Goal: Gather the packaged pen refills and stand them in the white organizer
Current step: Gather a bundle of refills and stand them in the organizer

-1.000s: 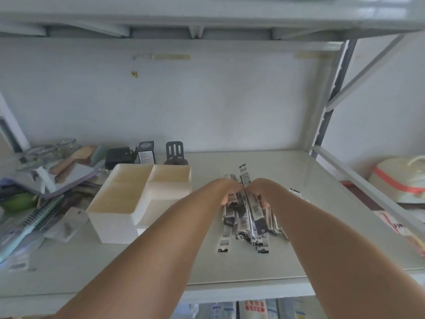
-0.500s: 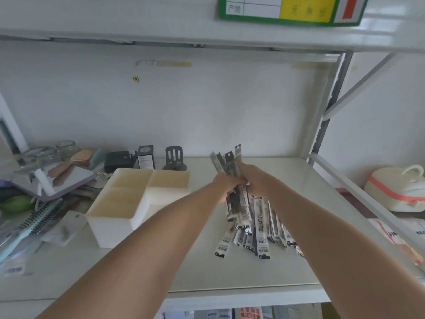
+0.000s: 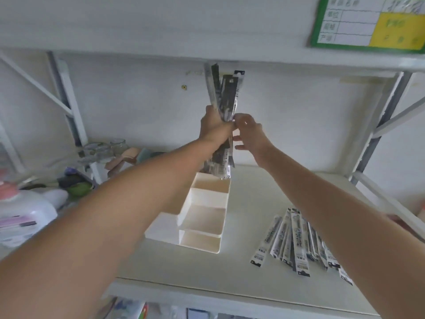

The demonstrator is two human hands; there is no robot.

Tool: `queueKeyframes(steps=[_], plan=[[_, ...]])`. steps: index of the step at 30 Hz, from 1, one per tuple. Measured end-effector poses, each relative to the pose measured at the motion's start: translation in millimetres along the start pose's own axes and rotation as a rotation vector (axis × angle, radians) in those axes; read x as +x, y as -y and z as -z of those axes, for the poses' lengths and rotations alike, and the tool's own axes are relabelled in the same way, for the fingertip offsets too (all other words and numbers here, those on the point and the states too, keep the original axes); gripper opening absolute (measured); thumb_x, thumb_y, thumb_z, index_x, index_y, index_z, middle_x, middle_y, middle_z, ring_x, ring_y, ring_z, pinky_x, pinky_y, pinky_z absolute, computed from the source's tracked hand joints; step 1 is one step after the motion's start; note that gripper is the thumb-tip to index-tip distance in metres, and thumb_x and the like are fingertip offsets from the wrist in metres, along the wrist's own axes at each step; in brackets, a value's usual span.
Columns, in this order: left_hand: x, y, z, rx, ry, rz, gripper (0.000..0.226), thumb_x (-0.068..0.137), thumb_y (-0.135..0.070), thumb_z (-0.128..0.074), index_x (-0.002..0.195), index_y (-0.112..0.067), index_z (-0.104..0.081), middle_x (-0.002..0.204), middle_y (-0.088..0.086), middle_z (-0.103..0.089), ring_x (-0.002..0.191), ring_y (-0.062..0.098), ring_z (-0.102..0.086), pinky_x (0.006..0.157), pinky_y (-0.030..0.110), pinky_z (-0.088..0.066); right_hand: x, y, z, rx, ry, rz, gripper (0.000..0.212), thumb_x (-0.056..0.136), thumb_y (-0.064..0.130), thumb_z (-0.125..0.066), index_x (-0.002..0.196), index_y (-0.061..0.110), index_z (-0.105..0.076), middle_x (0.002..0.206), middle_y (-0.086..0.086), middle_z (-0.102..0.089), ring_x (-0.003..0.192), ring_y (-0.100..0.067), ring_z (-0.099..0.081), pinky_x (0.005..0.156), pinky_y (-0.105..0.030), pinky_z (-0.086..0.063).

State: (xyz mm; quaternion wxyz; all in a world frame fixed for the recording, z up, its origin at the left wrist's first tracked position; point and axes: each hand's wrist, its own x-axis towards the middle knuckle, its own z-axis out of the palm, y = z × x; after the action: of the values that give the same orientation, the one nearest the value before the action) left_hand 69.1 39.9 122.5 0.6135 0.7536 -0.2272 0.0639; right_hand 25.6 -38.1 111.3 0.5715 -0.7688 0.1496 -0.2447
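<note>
Soft, even daylight; motion blur at left, wide-angle edge distortion.

Both my forearms reach up and forward, converging ahead of me. My left hand (image 3: 215, 128) is fisted tight around a bundle of refill packets (image 3: 224, 97), held upright. My right hand (image 3: 249, 132) sits just beside it, fingers loosely spread, fingertips touching the bundle.

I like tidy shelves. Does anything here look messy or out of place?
Yes. A fan of refills lies loose on the shelf, right of the organizer. The left hand holds a bundle above its rear compartment, not yet in.
</note>
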Motion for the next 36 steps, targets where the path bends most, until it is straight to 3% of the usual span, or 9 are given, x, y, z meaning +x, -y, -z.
queueKeyframes(steps=[3,7,9,18,23,26,31,34,36], plan=[[10,11,40,0.044,-0.149,0.002,0.046,0.075,-0.012,-0.068,0.113,-0.003,-0.043,0.097,0.004,-0.05,0.084,0.02,-0.05,0.068,0.024,-0.041,-10,6,-48,-0.406,-0.024,0.082,0.037,0.093,0.029,-0.034,0.117,0.004,-0.049,0.102,-0.005,-0.044,0.091,-0.022,-0.044,0.061,-0.026,-0.037],[14,46,77,0.076,-0.267,0.044,0.034,0.077,-0.011,-0.063,0.101,-0.006,-0.04,0.095,0.005,-0.05,0.083,0.022,-0.05,0.07,0.024,-0.039,-22,-6,-96,-0.594,0.475,-0.012,0.018,0.087,0.019,-0.047,0.075,0.008,-0.054,0.072,-0.007,-0.052,0.066,-0.022,-0.052,0.049,-0.013,-0.042],[13,65,85,0.105,-0.265,0.054,0.038,0.077,-0.011,-0.063,0.108,-0.003,-0.044,0.094,0.004,-0.051,0.083,0.022,-0.05,0.071,0.024,-0.04,-20,-18,-111,-0.644,0.58,0.009,0.024,0.087,0.016,-0.051,0.064,0.017,-0.045,0.066,-0.002,-0.047,0.057,-0.013,-0.046,0.04,-0.006,-0.035],[20,110,90,-0.122,-0.249,-0.006,0.035,0.076,-0.01,-0.065,0.107,-0.017,-0.048,0.094,-0.002,-0.061,0.087,0.019,-0.06,0.083,0.032,-0.049,8,-51,-123,-0.866,0.426,0.118,0.053,0.082,0.045,-0.057,0.046,0.012,-0.035,0.052,-0.001,-0.035,0.047,-0.011,-0.035,0.046,-0.022,-0.024],[18,117,77,-0.195,-0.141,-0.054,0.044,0.077,-0.005,-0.069,0.114,-0.014,-0.047,0.092,-0.009,-0.061,0.089,0.014,-0.058,0.08,0.023,-0.045,12,-54,-111,-0.972,0.473,0.121,0.045,0.079,0.045,-0.059,0.051,0.013,-0.047,0.058,-0.001,-0.043,0.059,-0.012,-0.045,0.052,-0.018,-0.03],[13,138,77,-0.175,-0.011,-0.031,0.05,0.074,-0.008,-0.075,0.114,-0.013,-0.046,0.093,-0.009,-0.061,0.092,0.013,-0.059,0.083,0.023,-0.049,10,-60,-111,-0.986,0.448,0.146,0.041,0.07,0.044,-0.069,0.092,0.009,-0.07,0.082,-0.003,-0.064,0.083,-0.021,-0.062,0.069,-0.029,-0.051],[7,148,80,-0.041,0.253,-0.034,0.066,0.067,-0.009,-0.08,0.121,-0.009,-0.042,0.098,-0.011,-0.059,0.097,0.012,-0.062,0.079,0.013,-0.051,15,-62,-104,-0.91,0.438,0.133,0.044,0.07,0.039,-0.07,0.109,0.018,-0.07,0.099,-0.004,-0.072,0.09,-0.018,-0.064,0.08,-0.028,-0.051],[5,146,82,0.065,0.369,0.015,0.07,0.067,-0.01,-0.08,0.125,-0.009,-0.039,0.104,-0.006,-0.058,0.105,0.017,-0.059,0.089,0.024,-0.05,12,-63,-101,-0.853,0.408,0.111,0.053,0.067,0.038,-0.071,0.115,0.016,-0.067,0.107,-0.007,-0.071,0.098,-0.022,-0.064,0.087,-0.035,-0.054],[2,142,87,0.005,0.411,0.054,0.062,0.07,-0.004,-0.077,0.118,-0.014,-0.04,0.098,-0.007,-0.059,0.095,0.012,-0.061,0.077,0.015,-0.053,10,-62,-102,-0.841,0.419,0.111,0.051,0.068,0.035,-0.072,0.114,0.015,-0.067,0.108,-0.009,-0.07,0.101,-0.023,-0.064,0.089,-0.037,-0.052]])
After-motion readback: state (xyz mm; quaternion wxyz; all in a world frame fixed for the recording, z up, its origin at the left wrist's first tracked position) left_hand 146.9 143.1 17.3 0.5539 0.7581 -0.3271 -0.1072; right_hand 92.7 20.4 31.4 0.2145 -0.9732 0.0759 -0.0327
